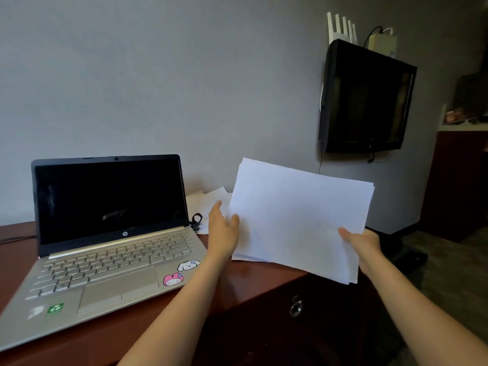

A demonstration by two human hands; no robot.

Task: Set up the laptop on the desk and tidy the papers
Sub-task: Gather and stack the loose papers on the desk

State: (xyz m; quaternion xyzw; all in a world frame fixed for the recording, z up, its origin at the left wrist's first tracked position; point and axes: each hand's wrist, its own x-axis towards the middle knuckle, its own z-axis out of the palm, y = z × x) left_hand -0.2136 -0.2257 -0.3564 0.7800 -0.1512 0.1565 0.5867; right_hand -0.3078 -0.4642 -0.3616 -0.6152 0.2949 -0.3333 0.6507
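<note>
— Papers?
— Held up as a white stack of papers, blank on the facing side, edges slightly fanned, tilted over the right end of the desk.
— Grip?
— Pinched at the left edge by the left hand, thumb in front. Clamped at the lower right by the right hand, thumb on top too.
— Laptop?
— Open on the desk, silver, screen dark, cartoon stickers by the trackpad.
— Behind?
— Loose sheets and a black clip.

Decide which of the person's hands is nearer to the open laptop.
Left. The left hand holds the paper stack by its left edge, just right of the laptop; the right hand holds the opposite edge, farther right.
</note>
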